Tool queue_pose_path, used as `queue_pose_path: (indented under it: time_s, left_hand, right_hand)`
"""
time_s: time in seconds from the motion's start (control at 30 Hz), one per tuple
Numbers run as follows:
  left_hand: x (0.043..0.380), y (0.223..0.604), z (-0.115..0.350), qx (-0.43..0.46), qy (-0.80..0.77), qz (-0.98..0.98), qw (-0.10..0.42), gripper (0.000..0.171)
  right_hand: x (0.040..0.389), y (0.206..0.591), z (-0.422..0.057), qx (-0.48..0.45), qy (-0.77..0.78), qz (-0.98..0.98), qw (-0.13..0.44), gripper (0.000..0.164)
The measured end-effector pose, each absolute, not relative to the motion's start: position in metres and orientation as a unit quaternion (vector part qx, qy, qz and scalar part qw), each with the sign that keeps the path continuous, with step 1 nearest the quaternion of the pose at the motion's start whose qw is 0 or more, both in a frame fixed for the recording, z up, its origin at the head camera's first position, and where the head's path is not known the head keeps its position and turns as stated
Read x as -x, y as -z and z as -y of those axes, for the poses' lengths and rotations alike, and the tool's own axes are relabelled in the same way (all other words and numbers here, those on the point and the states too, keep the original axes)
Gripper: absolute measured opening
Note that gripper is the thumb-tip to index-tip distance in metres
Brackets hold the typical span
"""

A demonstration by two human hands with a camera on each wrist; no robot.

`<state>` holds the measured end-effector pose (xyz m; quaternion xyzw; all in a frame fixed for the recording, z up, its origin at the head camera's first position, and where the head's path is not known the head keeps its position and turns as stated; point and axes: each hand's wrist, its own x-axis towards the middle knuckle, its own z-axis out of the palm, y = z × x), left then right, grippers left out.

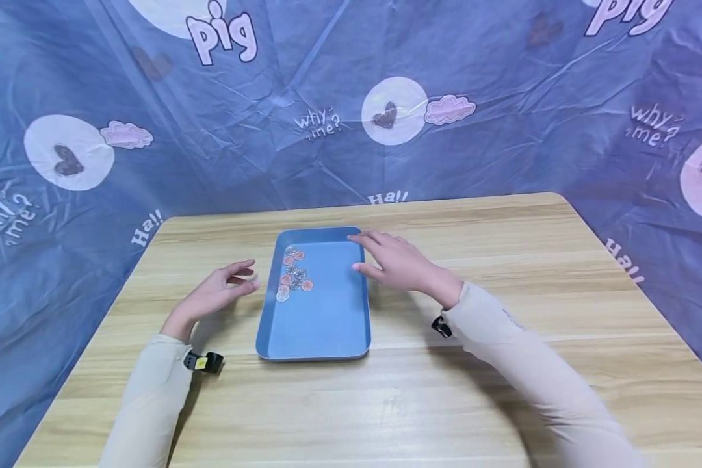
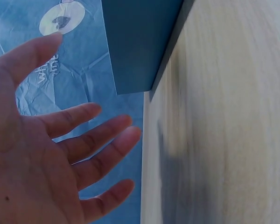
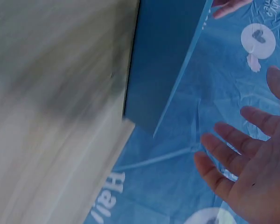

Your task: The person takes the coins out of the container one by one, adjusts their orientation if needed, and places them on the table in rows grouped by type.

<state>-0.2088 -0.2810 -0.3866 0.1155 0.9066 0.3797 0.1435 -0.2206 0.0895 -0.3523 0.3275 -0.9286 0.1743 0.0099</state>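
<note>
A blue rectangular tray (image 1: 330, 325) lies on the table, with several silver and copper-coloured coins (image 1: 295, 274) grouped along its left side. Just left of the tray, my left hand (image 1: 218, 291) is held with thumb and fingers spread and nothing in it. My right hand (image 1: 396, 261) hovers at the opposite side, its fingertips overlapping the right rim in the head view. Both wrist views show bare palms, the left palm (image 2: 28, 154) and the right palm (image 3: 266, 177), each beside the outer tray wall (image 3: 163, 60).
The wood-grain table (image 1: 474, 403) extends around the tray on all sides. Behind it hangs a blue printed cloth (image 1: 304, 162) reaching the table's far edge. A black wrist strap (image 1: 205, 363) sits at the left cuff, another dark device (image 1: 441, 327) at the right.
</note>
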Motion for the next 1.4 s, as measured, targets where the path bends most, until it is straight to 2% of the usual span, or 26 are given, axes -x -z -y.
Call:
queue_pose_path:
  time_s: [0.33,1.0,1.4]
  left_hand:
    - [0.208,0.386,0.283,-0.130,-0.375,-0.906,0.148,0.069]
    - [0.209,0.392,0.277,-0.146,-0.387,-0.889,0.199,0.068]
    - [0.211,0.398,0.275,-0.149,-0.385,-0.884,0.220,0.069]
  right_hand:
    - [0.228,0.362,-0.057,-0.363,-0.174,0.915,-0.001,0.054]
    - [0.251,0.377,-0.019,-0.364,-0.267,0.882,-0.135,0.044]
    - [0.258,0.386,-0.003,-0.342,-0.223,0.894,-0.184,0.043]
